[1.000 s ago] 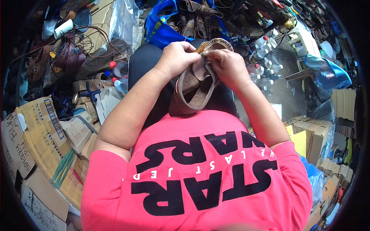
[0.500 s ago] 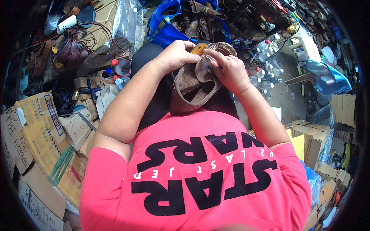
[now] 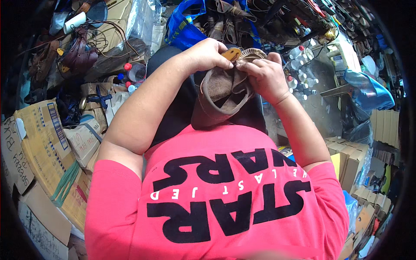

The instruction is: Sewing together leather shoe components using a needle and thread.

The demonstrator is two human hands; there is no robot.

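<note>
A brown shoe (image 3: pixel 218 84) lies between and just nearer the body than the two hands, its opening facing up, its heel end pointing back toward the person's red shirt (image 3: pixel 208 151) and its gathered toe seam beyond the fingertips. It rests over dark-clothed legs (image 3: pixel 167 115), below both hands. The left hand (image 3: pixel 209 55) is at the far left side of the opening, thumb and fingers pinching a yellow-tan piece (image 3: pixel 232 54) that stands up at the front of the shoe. The right hand (image 3: pixel 265 74) is at the far right side, its fingers bent and drawn in against the shoe's front edge beside that piece; I cannot tell exactly what lies between its fingertips. The hands are near each other but apart. Beyond them is a blue bag (image 3: pixel 184 32). Clear plastic bottles (image 3: pixel 300 64) stand to the right of the right hand, and a red-capped bottle (image 3: pixel 137 73) is left of the left forearm. Further left and nearer the body lies a yellowish cardboard box (image 3: pixel 45 145).
</note>
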